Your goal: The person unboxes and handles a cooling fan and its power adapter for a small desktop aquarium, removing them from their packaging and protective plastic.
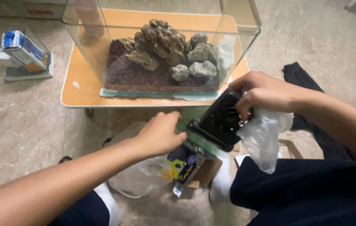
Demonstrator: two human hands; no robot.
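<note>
My right hand (pixel 265 94) grips a black plastic device (pixel 219 121) with a round grille, along with a crumpled clear plastic bag (pixel 263 138) hanging under it. My left hand (pixel 161 134) is loosely curled just left of the device, its fingertips touching the device's lower left corner, over an opened cardboard product box (pixel 190 167) on the floor. Beyond both hands stands a glass aquarium (pixel 161 50) holding grey and brown rocks on dark red gravel, resting on a low wooden table (pixel 81 90).
A clear plastic bag (pixel 138 175) lies on the tiled floor by my left knee. A small blue and white carton (pixel 23 50) sits inside a second glass tank at the far left. My dark trouser legs and white socks frame the bottom.
</note>
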